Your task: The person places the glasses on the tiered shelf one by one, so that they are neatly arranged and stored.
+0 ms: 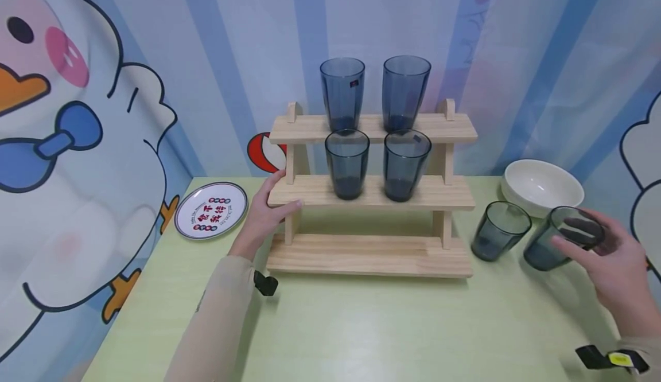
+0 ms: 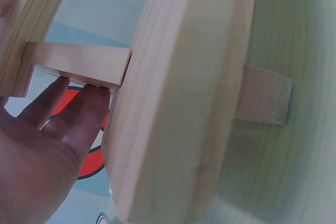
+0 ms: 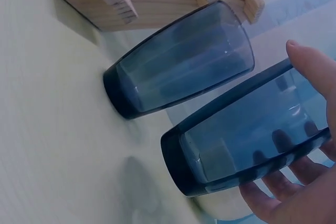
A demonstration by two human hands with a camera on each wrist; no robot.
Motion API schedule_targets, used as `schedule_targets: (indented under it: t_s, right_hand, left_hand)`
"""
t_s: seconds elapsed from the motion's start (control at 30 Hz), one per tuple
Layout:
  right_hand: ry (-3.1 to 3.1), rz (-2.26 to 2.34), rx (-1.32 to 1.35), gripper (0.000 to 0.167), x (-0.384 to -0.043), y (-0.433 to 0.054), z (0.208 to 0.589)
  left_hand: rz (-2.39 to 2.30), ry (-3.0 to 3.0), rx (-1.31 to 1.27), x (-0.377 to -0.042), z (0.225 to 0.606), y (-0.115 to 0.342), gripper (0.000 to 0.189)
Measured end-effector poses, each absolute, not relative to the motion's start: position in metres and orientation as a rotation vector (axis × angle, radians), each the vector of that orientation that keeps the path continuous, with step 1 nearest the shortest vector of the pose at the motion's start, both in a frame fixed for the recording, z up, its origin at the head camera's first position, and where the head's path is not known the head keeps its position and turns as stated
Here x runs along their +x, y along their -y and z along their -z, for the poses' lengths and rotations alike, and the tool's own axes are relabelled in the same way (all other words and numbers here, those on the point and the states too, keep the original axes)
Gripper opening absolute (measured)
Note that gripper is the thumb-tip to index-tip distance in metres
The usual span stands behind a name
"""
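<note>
A three-tier wooden display stand [image 1: 369, 258] stands on the table. My left hand [image 1: 265, 215] grips the left end of its middle tier, thumb at the front edge. In the left wrist view, the left fingertips [image 2: 97, 95] touch a wooden upright [image 2: 79, 61]. My right hand [image 1: 617, 261] holds a blue-grey glass tumbler [image 1: 547, 250] around its side, fingers and thumb on opposite sides. Whether its base touches the table I cannot tell. Just left of it, a matching tumbler [image 1: 498, 233] stands on the table, also seen as the upper glass [image 3: 178, 61] in the right wrist view.
Two tumblers [image 1: 343, 98] stand on the top tier and two more tumblers [image 1: 348, 167] on the middle tier. Behind the right-hand glasses sits a white bowl [image 1: 537, 190]. A printed white plate [image 1: 212, 213] lies left of the stand. A patterned curtain [image 1: 232, 55] hangs behind the table.
</note>
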State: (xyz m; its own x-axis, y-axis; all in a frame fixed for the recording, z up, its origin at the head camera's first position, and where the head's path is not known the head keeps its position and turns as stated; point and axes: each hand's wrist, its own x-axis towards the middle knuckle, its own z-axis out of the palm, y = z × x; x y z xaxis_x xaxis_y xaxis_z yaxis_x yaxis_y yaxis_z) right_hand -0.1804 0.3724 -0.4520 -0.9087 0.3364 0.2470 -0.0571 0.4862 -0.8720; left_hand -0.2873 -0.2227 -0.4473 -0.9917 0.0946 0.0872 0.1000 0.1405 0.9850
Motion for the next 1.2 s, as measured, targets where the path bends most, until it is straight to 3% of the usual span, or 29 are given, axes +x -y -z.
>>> schedule_targets:
  t_s: [0.47, 0.83, 1.2]
  right_hand:
    - [2.27, -1.445, -0.037, 0.072, -0.16, -0.362, 0.433]
    - [1.864, -1.966, 0.409, 0.072, -0.15, -0.332, 0.407]
    - [2.117, -1.841, 0.46, 0.076, -0.15, -0.291, 0.389]
  left_hand:
    - [2.025, 2.365, -0.205, -0.289, 0.451, 0.225, 0.081]
    - [2.019, 2.378, -0.199, -0.288, 0.45, 0.225, 0.081]
    - [2.01, 2.392, -0.201, -0.288, 0.448, 0.223, 0.082]
